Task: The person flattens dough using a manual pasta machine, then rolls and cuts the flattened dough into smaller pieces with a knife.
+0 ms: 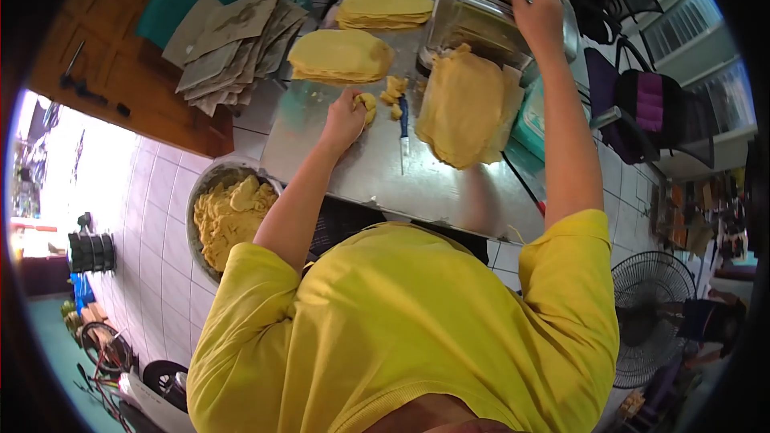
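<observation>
My left hand (346, 120) is closed on a lump of yellow dough (367, 106) at the metal table. Small dough scraps (394, 95) lie beside it, next to a blue-handled knife (403, 124). My right hand (541, 18) reaches over the top of a metal dough-rolling machine (469, 4). Its fingers are curled, and a small grey piece I cannot identify shows at the fingertips. In front of the machine lies a pile of thin dough sheets (461, 108). Two more stacks of flat yellow sheets, a nearer stack (341, 56) and a farther stack (383, 8), rest on the table's left side.
A large bowl of dough (233, 220) stands low at my left. Worn cardboard sheets (233, 44) are piled beyond the table's left edge. A teal container (531, 124) sits right of the sheets. Chairs (654, 104), a fan (654, 317) and other people are on the right.
</observation>
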Demonstrator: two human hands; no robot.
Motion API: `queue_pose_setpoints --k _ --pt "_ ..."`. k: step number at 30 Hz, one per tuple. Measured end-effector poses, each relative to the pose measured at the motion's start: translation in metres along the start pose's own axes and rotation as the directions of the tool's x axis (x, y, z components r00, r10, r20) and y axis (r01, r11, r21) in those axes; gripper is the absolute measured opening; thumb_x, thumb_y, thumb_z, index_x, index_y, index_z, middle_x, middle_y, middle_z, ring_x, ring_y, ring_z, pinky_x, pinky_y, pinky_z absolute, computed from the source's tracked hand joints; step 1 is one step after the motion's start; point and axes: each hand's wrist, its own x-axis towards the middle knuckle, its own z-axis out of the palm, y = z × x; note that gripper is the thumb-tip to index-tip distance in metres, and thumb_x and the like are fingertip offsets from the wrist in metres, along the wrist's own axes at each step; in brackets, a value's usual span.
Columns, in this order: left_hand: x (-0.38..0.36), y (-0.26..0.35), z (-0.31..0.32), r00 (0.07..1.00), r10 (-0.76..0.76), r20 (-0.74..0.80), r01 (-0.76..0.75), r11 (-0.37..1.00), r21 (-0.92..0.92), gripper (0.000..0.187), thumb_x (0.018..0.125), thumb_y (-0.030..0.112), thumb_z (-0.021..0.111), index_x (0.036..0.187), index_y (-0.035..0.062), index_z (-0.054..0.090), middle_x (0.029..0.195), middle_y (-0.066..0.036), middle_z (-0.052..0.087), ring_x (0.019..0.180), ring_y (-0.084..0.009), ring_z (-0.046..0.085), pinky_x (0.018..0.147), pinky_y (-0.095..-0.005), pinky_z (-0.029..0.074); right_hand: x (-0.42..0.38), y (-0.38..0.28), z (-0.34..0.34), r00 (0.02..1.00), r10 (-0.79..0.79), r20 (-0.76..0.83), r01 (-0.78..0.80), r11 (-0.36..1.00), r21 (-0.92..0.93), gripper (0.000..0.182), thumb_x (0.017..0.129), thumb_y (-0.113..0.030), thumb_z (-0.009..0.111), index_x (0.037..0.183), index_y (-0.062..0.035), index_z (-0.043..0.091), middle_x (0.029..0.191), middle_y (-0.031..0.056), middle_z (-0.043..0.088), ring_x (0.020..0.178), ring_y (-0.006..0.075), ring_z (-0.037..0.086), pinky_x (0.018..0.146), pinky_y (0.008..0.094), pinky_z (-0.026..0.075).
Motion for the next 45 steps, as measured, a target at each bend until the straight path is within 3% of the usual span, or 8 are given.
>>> queue_pose_setpoints --k 6,12,14,23,26,33,37,45 --pt "-0.020 0.015 -0.020 0.975 -0.102 0.198 0.215 0.662 -0.718 0.032 0.088 -0.001 0.040 0.118 0.0060 0.049 0.103 -0.008 0.056 0.083 -0.0183 0.059 0.076 -0.0330 0.053 -0.100 -0.121 0.002 0.925 -0.277 -0.262 0.358 0.867 0.348 0.024 0.078 -0.004 0.062 0.102 -0.0062 0.063 0.094 0.0116 0.060 0.085 0.0309 0.060 0.071 0.0384 0.049" --pt "-0.049 0.046 -0.038 0.940 0.029 0.340 0.289 0.464 -0.837 0.028 0.089 0.001 0.045 0.116 0.0042 0.050 0.106 -0.007 0.056 0.094 -0.0165 0.058 0.083 -0.0320 0.051 -0.167 -0.176 0.048 0.782 0.135 0.608 -0.567 0.560 0.604 0.031 0.090 -0.024 0.060 0.111 -0.0007 0.060 0.091 0.0114 0.061 0.076 0.0193 0.060 0.067 0.0300 0.049" --pt "-0.053 0.041 -0.035 0.961 0.032 0.275 0.209 0.566 -0.798 0.029 0.089 0.001 0.045 0.117 0.0033 0.050 0.106 -0.008 0.057 0.095 -0.0165 0.058 0.082 -0.0316 0.051 -0.169 -0.181 0.050 0.556 -0.005 0.831 -0.829 0.065 0.555 0.035 0.092 -0.026 0.058 0.112 0.0024 0.058 0.089 0.0101 0.062 0.074 0.0148 0.059 0.065 0.0285 0.048" --pt "-0.053 0.026 -0.021 0.978 0.202 -0.058 -0.210 0.920 -0.331 0.029 0.088 -0.006 0.045 0.116 -0.0007 0.050 0.102 -0.007 0.059 0.091 -0.0121 0.057 0.080 -0.0239 0.046 -0.184 -0.188 0.062 0.935 0.034 0.354 -0.269 0.717 0.643 0.015 0.084 -0.008 0.064 0.096 0.0017 0.060 0.083 0.0086 0.061 0.070 0.0127 0.056 0.062 0.0287 0.045" --pt "-0.053 0.033 -0.023 0.982 0.189 -0.008 -0.186 0.953 -0.238 0.031 0.088 -0.006 0.046 0.118 -0.0012 0.049 0.103 -0.008 0.059 0.092 -0.0118 0.057 0.081 -0.0244 0.046 -0.172 -0.193 0.040 0.868 0.132 0.479 -0.457 0.591 0.665 0.010 0.077 -0.002 0.063 0.084 0.0029 0.058 0.082 0.0190 0.059 0.072 0.0359 0.056 0.064 0.0381 0.045" --pt "-0.067 0.072 -0.028 0.982 0.112 0.150 0.020 0.736 -0.676 0.021 0.090 0.000 0.051 0.111 -0.0015 0.054 0.093 -0.007 0.062 0.083 -0.0109 0.057 0.075 -0.0260 0.048 -0.158 -0.182 0.028 0.805 0.111 0.582 -0.593 0.169 0.788 0.022 0.086 -0.012 0.061 0.101 0.0043 0.059 0.085 0.0172 0.065 0.076 0.0217 0.063 0.068 0.0316 0.047" --pt "-0.053 0.032 -0.020 0.928 0.215 0.304 -0.082 0.914 -0.397 0.026 0.092 0.010 0.055 0.116 0.0012 0.051 0.096 -0.004 0.059 0.083 -0.0087 0.055 0.072 -0.0257 0.047 -0.153 -0.168 -0.002 0.789 -0.158 0.594 -0.354 0.674 0.648 0.022 0.085 -0.019 0.061 0.097 0.0002 0.064 0.090 0.0174 0.064 0.081 0.0323 0.063 0.071 0.0386 0.048" --pt "-0.076 0.087 0.011 0.965 0.152 0.212 -0.023 0.859 -0.511 0.021 0.093 0.022 0.057 0.102 0.0027 0.057 0.088 -0.002 0.061 0.074 -0.0094 0.056 0.067 -0.0248 0.047 -0.173 -0.146 -0.009 0.801 0.198 0.564 -0.588 0.429 0.685 0.021 0.083 -0.014 0.063 0.097 0.0013 0.062 0.087 0.0167 0.065 0.078 0.0248 0.064 0.071 0.0322 0.048"
